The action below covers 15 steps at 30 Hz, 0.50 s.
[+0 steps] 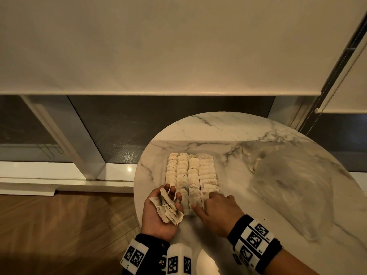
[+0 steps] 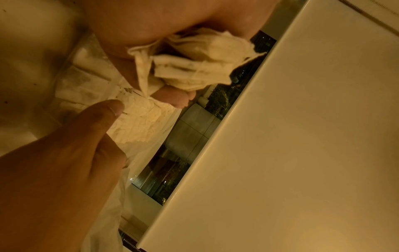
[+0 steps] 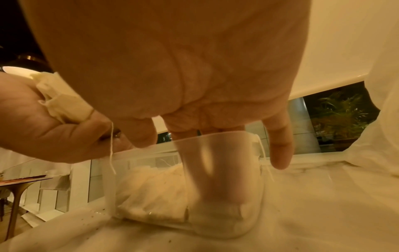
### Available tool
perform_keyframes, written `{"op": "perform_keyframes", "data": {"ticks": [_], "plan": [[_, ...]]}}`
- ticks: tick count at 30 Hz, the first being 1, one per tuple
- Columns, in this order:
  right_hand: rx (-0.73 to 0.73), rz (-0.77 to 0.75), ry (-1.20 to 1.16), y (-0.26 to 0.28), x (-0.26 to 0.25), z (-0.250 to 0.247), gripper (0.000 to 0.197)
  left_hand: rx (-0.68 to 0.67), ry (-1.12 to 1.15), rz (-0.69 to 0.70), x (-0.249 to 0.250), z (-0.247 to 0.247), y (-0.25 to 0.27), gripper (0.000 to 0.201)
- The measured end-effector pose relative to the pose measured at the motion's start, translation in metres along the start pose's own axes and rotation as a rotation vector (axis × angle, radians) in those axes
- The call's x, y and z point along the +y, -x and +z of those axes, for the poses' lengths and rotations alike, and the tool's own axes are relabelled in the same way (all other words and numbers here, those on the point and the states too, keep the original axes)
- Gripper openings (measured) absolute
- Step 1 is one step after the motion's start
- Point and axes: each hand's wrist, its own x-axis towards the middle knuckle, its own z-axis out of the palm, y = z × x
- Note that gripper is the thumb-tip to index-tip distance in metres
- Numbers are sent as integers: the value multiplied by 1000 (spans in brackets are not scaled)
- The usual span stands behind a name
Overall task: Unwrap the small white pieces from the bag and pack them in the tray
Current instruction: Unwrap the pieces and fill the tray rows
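A clear tray (image 1: 215, 158) on the round marble table (image 1: 228, 130) holds rows of small white pieces (image 1: 187, 171) standing on edge. My left hand (image 1: 156, 221) is palm up at the tray's near left corner. It holds a bundle of white pieces (image 1: 168, 209) tied with string, which the left wrist view shows as a bundle (image 2: 194, 64) in the palm. My right hand (image 1: 218, 211) reaches down into the tray's near end. Through the tray wall (image 3: 151, 153) its middle fingers (image 3: 215, 179) press straight down among the pieces. Its little finger (image 3: 280, 150) stays outside.
A crumpled clear plastic bag (image 1: 288, 181) lies on the right half of the table. A white object (image 1: 206, 262) sits at the table's near edge between my wrists. Wooden floor (image 1: 59, 225) is to the left, and a window with a lowered blind (image 1: 158, 46) stands behind.
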Motion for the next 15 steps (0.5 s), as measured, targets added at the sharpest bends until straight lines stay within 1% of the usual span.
{"op": "perform_keyframes", "data": {"ticks": [4, 8, 10, 12, 13, 15], "plan": [[-2, -5, -16, -1, 0, 2, 71, 0, -15, 4, -1, 0, 0, 9], [-26, -3, 28, 0, 2, 3, 71, 9, -19, 8, -1, 0, -1, 9], [2, -13, 41, 2, 3, 0, 67, 16, -17, 16, -1, 1, -1, 10], [122, -47, 4, 6, 3, -7, 60, 16, -24, 26, -2, 4, 3, 10], [202, -75, -59, 8, 2, -13, 57, 14, -29, 32, -3, 7, 5, 10], [350, -153, -277, 13, -3, -28, 55, 12, -38, 47, -8, 11, 4, 10]]}}
